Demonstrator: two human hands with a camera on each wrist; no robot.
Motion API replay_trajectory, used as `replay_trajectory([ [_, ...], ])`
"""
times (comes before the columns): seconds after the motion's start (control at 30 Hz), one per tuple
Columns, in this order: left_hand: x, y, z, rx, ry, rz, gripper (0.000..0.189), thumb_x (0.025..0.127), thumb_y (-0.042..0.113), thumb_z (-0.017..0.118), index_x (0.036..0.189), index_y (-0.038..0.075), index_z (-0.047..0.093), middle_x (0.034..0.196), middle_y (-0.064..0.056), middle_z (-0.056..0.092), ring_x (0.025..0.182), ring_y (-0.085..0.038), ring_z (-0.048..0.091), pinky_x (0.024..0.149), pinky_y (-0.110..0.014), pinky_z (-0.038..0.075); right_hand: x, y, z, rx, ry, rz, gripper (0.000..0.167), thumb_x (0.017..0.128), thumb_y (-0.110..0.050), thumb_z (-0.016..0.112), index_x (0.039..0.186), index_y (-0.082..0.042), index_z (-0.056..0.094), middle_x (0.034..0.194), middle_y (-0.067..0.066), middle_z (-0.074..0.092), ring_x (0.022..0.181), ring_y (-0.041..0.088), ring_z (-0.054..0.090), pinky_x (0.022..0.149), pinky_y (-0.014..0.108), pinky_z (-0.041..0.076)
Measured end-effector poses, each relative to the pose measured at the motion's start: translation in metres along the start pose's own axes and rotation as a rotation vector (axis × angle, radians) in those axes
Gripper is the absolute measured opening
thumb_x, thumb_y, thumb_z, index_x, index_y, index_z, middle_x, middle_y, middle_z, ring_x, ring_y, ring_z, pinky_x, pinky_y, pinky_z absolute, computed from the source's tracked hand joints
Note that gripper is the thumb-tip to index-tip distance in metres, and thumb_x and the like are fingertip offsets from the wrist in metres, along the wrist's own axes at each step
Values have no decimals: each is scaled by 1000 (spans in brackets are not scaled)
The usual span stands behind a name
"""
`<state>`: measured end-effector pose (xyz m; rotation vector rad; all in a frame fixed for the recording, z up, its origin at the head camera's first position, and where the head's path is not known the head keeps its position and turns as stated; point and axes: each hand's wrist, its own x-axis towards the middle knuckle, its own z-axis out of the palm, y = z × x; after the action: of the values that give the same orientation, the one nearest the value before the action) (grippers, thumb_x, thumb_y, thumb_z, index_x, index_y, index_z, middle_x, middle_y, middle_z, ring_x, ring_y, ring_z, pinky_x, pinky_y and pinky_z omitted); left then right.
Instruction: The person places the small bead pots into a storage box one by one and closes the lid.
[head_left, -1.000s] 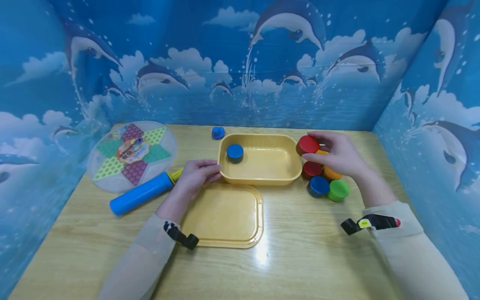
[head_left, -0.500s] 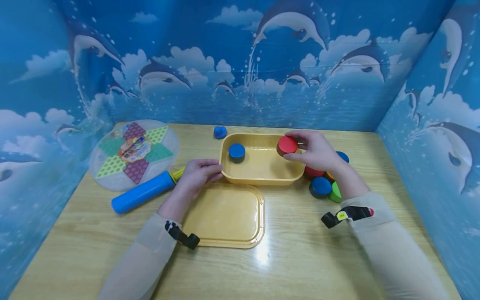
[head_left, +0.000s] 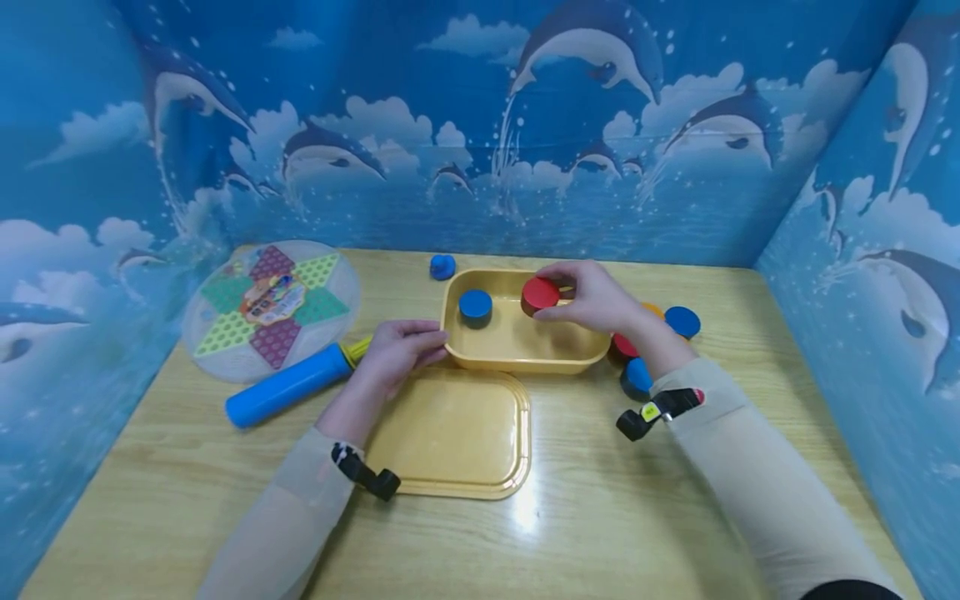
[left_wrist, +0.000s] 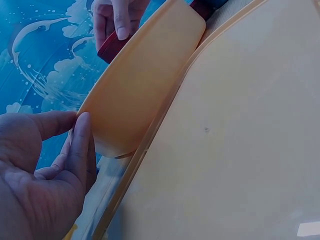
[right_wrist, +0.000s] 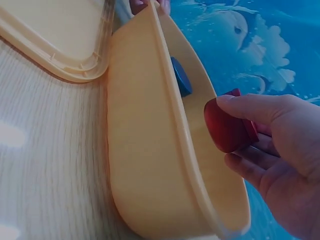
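- Status, head view first: what has the right hand (head_left: 596, 296) got?
- Gripping the red block (head_left: 540, 293), thumb on the near side, fingers on the far side. Block is just left of that hand, over the yellow tray (head_left: 510, 340). Can't tell from here if it touches the tray floor.
- Left hand (head_left: 399, 354)?
- Pinching the tray rim, end nearest it. Blue block (head_left: 475, 310) sits inside the tray, a bit right of that hand.
- Rest of the table (head_left: 600, 517)?
- Flat yellow lid (head_left: 457, 437) nearer the body, right of the left wrist (wrist covers one edge). Blue tube (head_left: 288, 385) left of the left hand, star-patterned disc (head_left: 315, 306) beyond the tube. Small blue piece (head_left: 442, 267) beyond the left hand, behind the tray. Right of the right hand, a group of pieces (head_left: 682, 322) in red, orange and blue, partly behind the forearm.
- Left wrist view?
- Thumb and finger meet on the rim. Lid lies to the right of that hand, alongside the tray. Right hand shows up top, red block visible above the rim.
- Right wrist view?
- Thumb on the red block, fingers on the other side, solid hold. Blue block farther from that hand, inside the tray. Left fingertips on the far end of the rim.
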<state>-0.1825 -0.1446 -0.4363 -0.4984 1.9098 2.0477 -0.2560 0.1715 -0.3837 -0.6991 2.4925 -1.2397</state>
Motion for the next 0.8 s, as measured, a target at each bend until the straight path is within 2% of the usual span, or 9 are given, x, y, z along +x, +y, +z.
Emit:
replay_trajectory([
  [0.27,-2,1,0,16,8,-6,34,100,8,76,132,-2,68,129,-19,65,102,-24,75,88,-30,64,25,7,16,-1,-106,-28,56,87,-2,86,137,3,64,128,15,69,115,29,65,103,45,58],
  [0.5,-2,1,1,0,-15,-5,35,100,5,74,133,-5,66,128,-21,65,102,-23,75,89,-31,64,34,15,30,-67,-104,7,57,86,-10,89,137,2,65,126,14,70,117,31,66,95,42,61],
  [0.8,-2,2,0,7,3,-6,32,100,5,75,130,-3,67,127,-19,65,102,-23,75,88,-31,65,43,18,43,-31,-104,13,59,87,-8,88,138,5,63,131,18,68,122,33,64,100,42,59],
])
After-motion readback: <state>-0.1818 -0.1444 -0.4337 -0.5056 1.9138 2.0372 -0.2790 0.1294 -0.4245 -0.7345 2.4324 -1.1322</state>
